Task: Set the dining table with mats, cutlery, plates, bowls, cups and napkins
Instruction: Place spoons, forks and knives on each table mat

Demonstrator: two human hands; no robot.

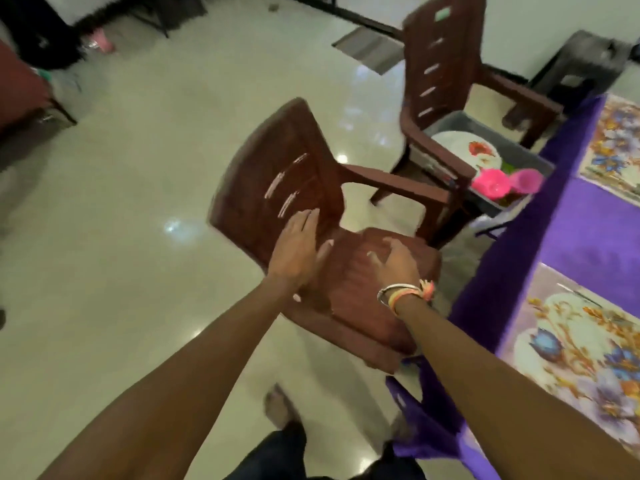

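**Near chair** (277, 174): brown plastic, beside the long edge of the table (588, 237), seat bare. The picture is blurred here.

**Left hand** (298, 247): flat, fingers straight and together, laid where the chair's back meets its seat.

**Right hand** (394, 258): fingers spread and slightly bent, resting on top of the seat; no grip on an edge can be seen. Bracelets (405, 292) on the wrist.

**Table**: covered by a purple cloth. Two flowered mats are already laid, one toward the near end (581, 341) and one toward the far end (616, 150). No cutlery, plates or cups can be made out on them.

**Far chair** (440, 46): same kind, further along the same edge. Its seat carries a grey tub (519, 147) holding a flowered plate (474, 150), a pink bowl (490, 183) and a pink cup (524, 180).

**Step in hand (judged)**: shifting the near chair to clear a way to the table edge. Take the seat rim or backrest firmly with both hands, lift slightly rather than drag, and keep it off the hanging cloth and the loaded chair.
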